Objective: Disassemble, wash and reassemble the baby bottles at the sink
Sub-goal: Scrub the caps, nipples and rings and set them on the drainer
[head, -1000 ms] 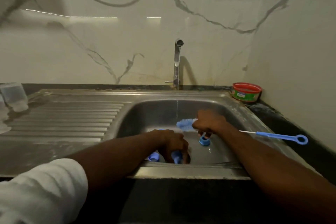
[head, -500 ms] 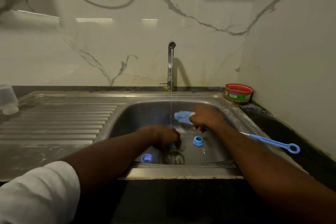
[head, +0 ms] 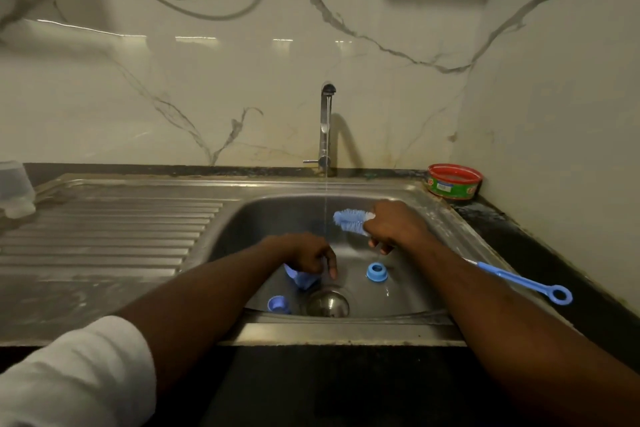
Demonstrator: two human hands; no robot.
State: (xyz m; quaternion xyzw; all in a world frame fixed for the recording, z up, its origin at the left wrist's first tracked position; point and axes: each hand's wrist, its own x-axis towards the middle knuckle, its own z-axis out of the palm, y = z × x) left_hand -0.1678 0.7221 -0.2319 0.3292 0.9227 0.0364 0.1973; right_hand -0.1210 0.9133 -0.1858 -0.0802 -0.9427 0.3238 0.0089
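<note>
The light is dim, and much of what sits low in the sink (head: 429,204) is hard to read. The left hand (head: 306,253) reaches down into the basin, its grip curled over a blue bottle part (head: 302,279); the fingers cover most of it, so I cannot tell whether it is a cap or a collar. One finger points down toward the drain strainer (head: 327,303), which lies just beside it. A blue bottle ring (head: 278,304) lies near the front wall of the basin, left of the strainer and below the left hand, partly cut off by the sink's front rim. Another blue bottle ring (head: 376,272) stands on the basin floor to the right of the strainer, below the right hand (head: 391,227) and apart from it.

The right hand's grip is clenched round the bottle brush (head: 349,221): the bristle head pokes out to the left of the fist, just beside the thin stream running from the tap (head: 325,121), while the blue handle emerges behind the forearm and ends in a loop over the sink's right edge. The middle of the handle is hidden by the arm.

At the far left a clear container (head: 15,189) stands on the draining board, cut off by the frame edge and blurred. A red-rimmed tin (head: 454,182) sits on the worktop in the back corner.
</note>
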